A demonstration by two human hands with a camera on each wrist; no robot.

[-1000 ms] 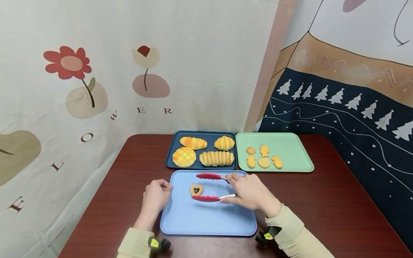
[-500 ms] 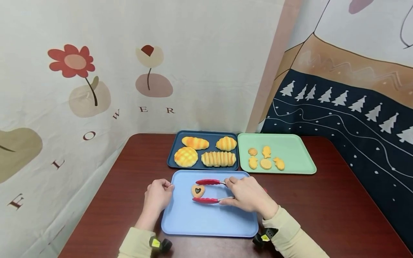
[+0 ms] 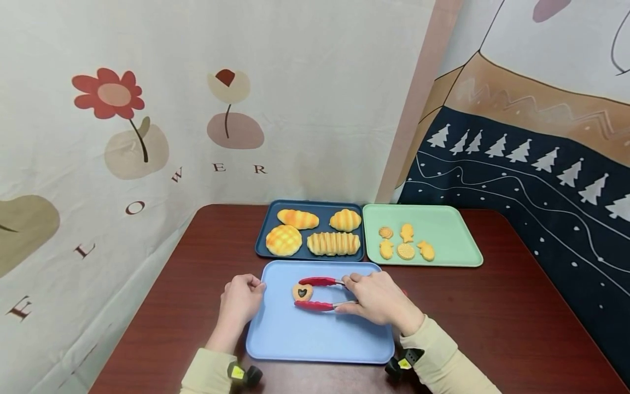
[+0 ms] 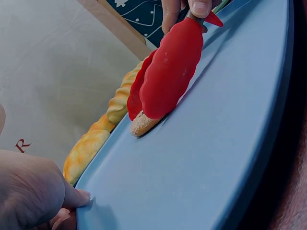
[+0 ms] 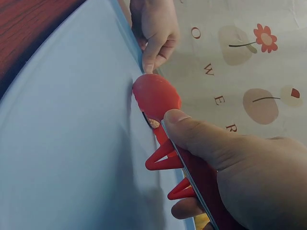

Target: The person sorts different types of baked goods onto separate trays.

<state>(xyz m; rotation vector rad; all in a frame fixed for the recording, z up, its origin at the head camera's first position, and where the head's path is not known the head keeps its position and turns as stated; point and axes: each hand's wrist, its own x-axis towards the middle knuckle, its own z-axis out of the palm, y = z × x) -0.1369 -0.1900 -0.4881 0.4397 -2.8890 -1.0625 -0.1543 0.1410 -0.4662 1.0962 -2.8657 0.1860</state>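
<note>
My right hand [image 3: 381,298] grips red-tipped tongs [image 3: 320,281] above the light blue tray [image 3: 320,339]. Between the two tong heads lies a heart-shaped cookie [image 3: 295,291] with a dark heart centre, flat on the tray. The far head is at the cookie's upper edge and the near head at its lower edge; whether both touch it is hard to tell. In the left wrist view the cookie [image 4: 142,125] sticks out from under the red heads. My left hand [image 3: 241,298] pinches the tray's left rim, thumb on top [image 4: 79,197].
Behind the blue tray stands a dark blue tray [image 3: 261,249] with several breads [image 3: 333,243]. To its right a pale green tray [image 3: 453,235] holds several small cookies [image 3: 406,251]. All stand on a brown wooden table [image 3: 517,306] against a printed cloth [image 3: 315,109].
The tong heads have come closer together around the cookie, mostly by the far one moving nearer. My left hand stays at the tray's rim. The head view has shifted slightly.
</note>
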